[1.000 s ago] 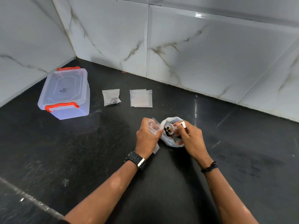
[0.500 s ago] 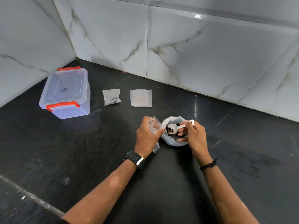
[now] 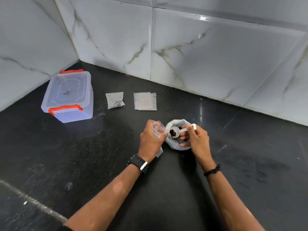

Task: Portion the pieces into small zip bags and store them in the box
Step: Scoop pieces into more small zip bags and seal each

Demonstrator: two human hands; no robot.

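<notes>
My left hand grips a small clear zip bag with its mouth held open toward the right. My right hand pinches the handle of a white scoop that carries dark pieces; its bowl sits just at the small bag's mouth. Under the scoop lies a larger white plastic bag of dark pieces. A filled zip bag and a stack of flat clear zip bags lie farther back. The clear box with red latches stands closed at the back left.
Everything sits on a black stone counter in a corner of white marble-look wall tiles. A pale seam runs across the counter's near left.
My right hand lifted the loaded scoop out of the large bag and carried it left to the mouth of the small bag. My left hand kept the small bag in place.
</notes>
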